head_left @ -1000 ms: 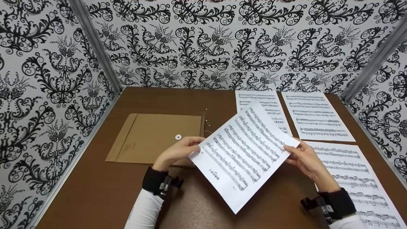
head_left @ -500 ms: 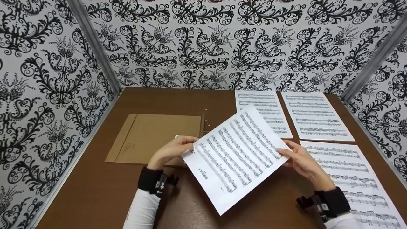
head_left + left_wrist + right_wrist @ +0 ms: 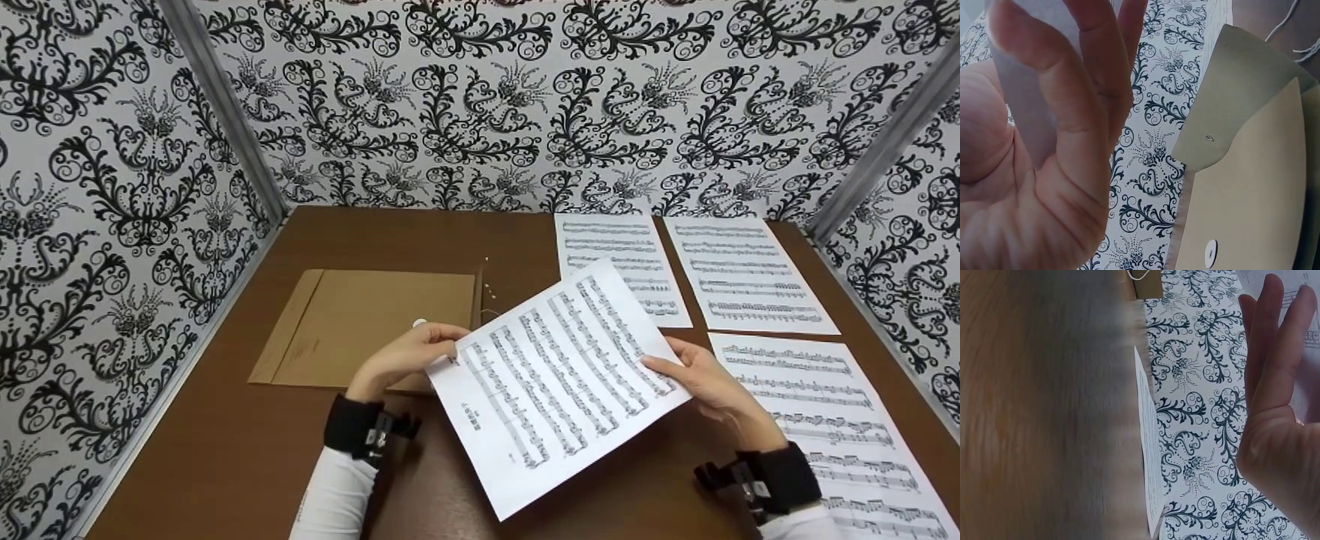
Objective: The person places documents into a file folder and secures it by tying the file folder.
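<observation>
A sheet of printed music (image 3: 555, 375) is held up at a slant above the table, its notation turned sideways. My left hand (image 3: 409, 352) pinches its left corner between thumb and fingers. On the opposite edge, my right hand (image 3: 709, 386) grips the paper, thumb on the printed face and fingers behind. The left wrist view has the left hand (image 3: 1067, 135) close up with the paper between thumb and fingers. In the right wrist view, part of the sheet shows behind the right hand's fingers (image 3: 1275, 354).
A brown card envelope (image 3: 375, 307) with a white round button (image 3: 420, 323) lies behind my left hand; a string (image 3: 1283, 22) shows near it. Music sheets lie at the back (image 3: 619, 244), back right (image 3: 750, 274) and right (image 3: 855, 435). Patterned walls (image 3: 480, 112) enclose the table.
The held sheet has turned slightly clockwise, its bottom corner swinging left and nearer. My left hand has shifted a little left, and the right hand slightly left and nearer.
</observation>
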Demonstrator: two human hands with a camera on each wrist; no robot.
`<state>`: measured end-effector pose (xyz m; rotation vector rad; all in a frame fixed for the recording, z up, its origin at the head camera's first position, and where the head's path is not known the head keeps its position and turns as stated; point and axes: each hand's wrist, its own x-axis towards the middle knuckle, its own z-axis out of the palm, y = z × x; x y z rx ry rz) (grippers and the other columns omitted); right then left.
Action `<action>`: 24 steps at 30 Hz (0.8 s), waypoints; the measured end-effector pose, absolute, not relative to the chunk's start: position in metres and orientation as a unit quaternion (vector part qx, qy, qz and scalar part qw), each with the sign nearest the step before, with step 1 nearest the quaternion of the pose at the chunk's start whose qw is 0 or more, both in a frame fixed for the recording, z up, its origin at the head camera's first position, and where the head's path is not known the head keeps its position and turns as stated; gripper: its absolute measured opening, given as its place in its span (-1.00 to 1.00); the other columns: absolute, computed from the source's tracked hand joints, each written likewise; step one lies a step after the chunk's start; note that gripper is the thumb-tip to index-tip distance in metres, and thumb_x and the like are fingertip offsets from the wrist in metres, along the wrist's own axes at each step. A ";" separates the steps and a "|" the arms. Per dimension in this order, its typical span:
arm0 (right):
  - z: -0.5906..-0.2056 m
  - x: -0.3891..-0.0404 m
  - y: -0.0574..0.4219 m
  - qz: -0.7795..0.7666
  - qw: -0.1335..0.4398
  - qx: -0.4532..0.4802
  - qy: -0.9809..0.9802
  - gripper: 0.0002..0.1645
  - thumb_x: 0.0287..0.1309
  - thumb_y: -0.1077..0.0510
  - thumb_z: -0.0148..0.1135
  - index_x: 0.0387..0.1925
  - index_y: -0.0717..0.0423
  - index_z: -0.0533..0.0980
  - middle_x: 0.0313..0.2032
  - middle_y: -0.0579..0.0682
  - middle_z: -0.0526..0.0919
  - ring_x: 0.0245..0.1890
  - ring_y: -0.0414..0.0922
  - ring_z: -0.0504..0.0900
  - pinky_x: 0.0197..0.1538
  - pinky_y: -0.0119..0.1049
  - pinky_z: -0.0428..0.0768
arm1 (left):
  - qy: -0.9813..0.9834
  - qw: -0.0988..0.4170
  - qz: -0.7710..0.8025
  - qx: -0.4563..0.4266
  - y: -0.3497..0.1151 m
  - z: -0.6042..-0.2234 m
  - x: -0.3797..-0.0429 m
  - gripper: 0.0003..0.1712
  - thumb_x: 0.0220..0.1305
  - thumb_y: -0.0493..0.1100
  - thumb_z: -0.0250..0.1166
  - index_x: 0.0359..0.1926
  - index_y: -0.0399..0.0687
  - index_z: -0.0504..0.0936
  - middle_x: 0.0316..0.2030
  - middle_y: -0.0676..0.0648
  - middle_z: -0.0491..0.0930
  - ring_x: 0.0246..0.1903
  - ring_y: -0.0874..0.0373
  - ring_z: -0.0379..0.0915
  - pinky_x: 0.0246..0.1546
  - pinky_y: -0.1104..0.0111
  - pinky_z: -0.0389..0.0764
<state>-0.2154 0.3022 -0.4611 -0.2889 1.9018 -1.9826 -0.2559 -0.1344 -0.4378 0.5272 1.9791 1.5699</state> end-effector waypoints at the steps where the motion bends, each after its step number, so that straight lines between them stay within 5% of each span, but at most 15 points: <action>1: -0.461 -0.215 0.303 -0.706 0.187 -0.101 0.676 -0.70 0.47 0.26 0.11 0.14 -0.05 0.49 -0.21 -0.06 0.84 -0.29 -0.14 0.85 -0.25 -0.28 0.79 | 0.736 0.276 0.586 0.196 -0.134 -0.438 -0.256 -0.50 0.40 -0.29 0.01 0.28 -0.39 0.52 -0.21 0.05 0.74 -0.39 0.31 0.67 -0.38 0.52 0.65; 16: -0.456 -0.214 0.307 -0.715 0.138 -0.055 0.683 -0.73 0.46 0.25 0.12 0.02 -0.18 0.55 -0.26 -0.12 0.84 -0.35 -0.19 0.83 -0.30 -0.35 0.77 | 0.731 0.234 0.621 0.161 -0.129 -0.431 -0.252 -0.55 0.50 -0.11 0.16 0.25 -0.30 0.55 -0.32 0.11 0.73 -0.45 0.30 0.67 -0.48 0.47 0.64; 24: -0.454 -0.214 0.306 -0.712 0.109 -0.015 0.693 -0.82 0.45 0.21 0.16 0.00 -0.08 0.51 -0.30 -0.15 0.82 -0.38 -0.21 0.82 -0.33 -0.40 0.76 | 0.706 0.206 0.662 0.143 -0.129 -0.426 -0.250 -0.54 0.51 -0.14 0.16 0.27 -0.36 0.50 -0.33 0.07 0.72 -0.44 0.26 0.69 -0.47 0.43 0.72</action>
